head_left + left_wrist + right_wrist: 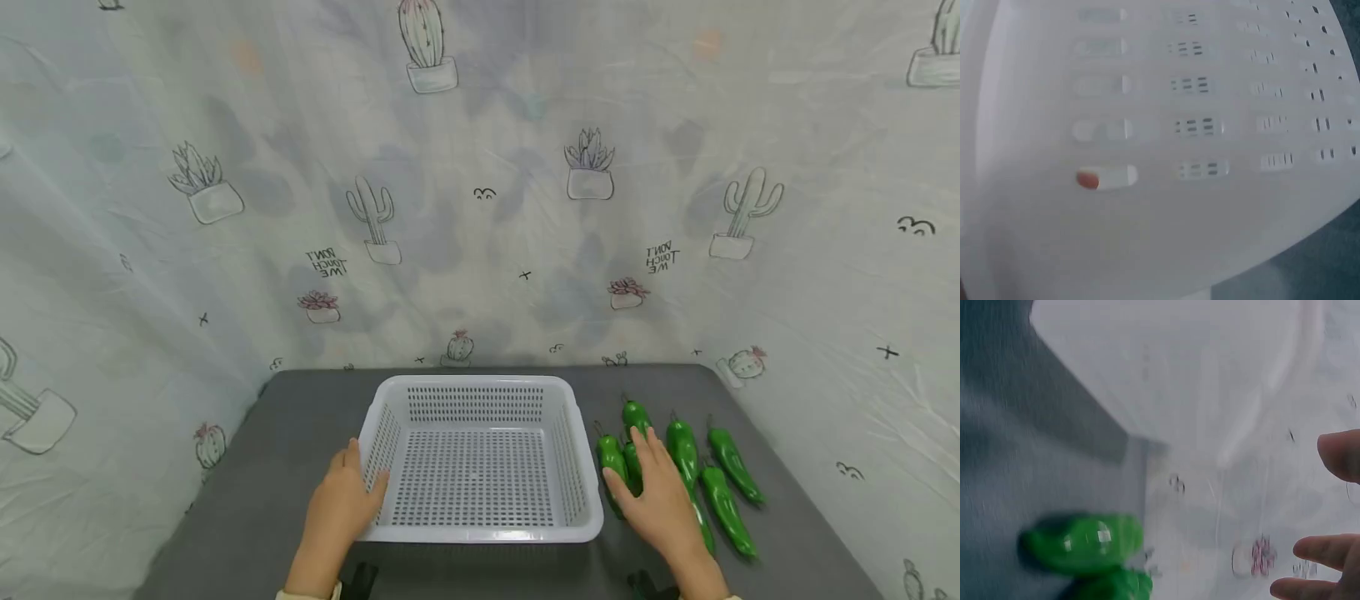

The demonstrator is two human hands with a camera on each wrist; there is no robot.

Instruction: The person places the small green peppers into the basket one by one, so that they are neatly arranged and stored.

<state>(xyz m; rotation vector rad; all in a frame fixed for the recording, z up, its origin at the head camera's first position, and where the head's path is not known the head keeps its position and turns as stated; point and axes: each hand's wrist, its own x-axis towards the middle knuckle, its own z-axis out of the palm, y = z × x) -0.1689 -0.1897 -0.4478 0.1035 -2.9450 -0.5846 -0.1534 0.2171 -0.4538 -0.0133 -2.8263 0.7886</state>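
Observation:
A white plastic basket (472,533) with slotted walls and a grid bottom stands on the grey table, with nothing inside. At its left side my left hand (341,500) holds the rim, thumb on the inner side and fingers outside. The left wrist view is filled by the basket's slotted wall (1110,231), with a reddish spot showing through one slot. My right hand (660,500) is over the green peppers to the right of the basket, fingers spread and holding nothing. Several long green peppers (727,512) lie there, some partly hidden by that hand.
The grey table (255,492) extends left of the basket and in front of it. A pale curtain (480,250) printed with cacti hangs behind the table and along both sides.

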